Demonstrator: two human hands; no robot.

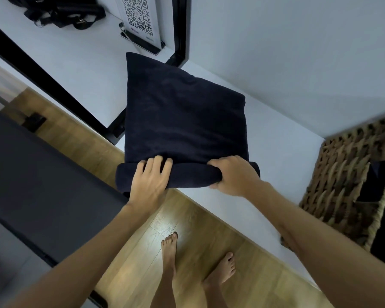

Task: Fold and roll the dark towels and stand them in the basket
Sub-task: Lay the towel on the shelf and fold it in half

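Note:
A dark navy towel [182, 112] lies folded flat on the white table [285, 152], its near end rolled into a thick tube at the table's front edge. My left hand [151, 176] lies over the left part of the roll, fingers curled over its top. My right hand [233, 174] grips the right part of the roll, thumb under it and fingers over it. A woven wicker basket [340, 176] stands at the right end of the table, with something dark inside it.
A QR-code sign [140, 21] on a black stand and a black strapped bag [60, 12] sit at the back left. A black frame post [181, 27] rises behind the towel. A dark chair or bench [42, 181] stands left, over the wooden floor [209, 230].

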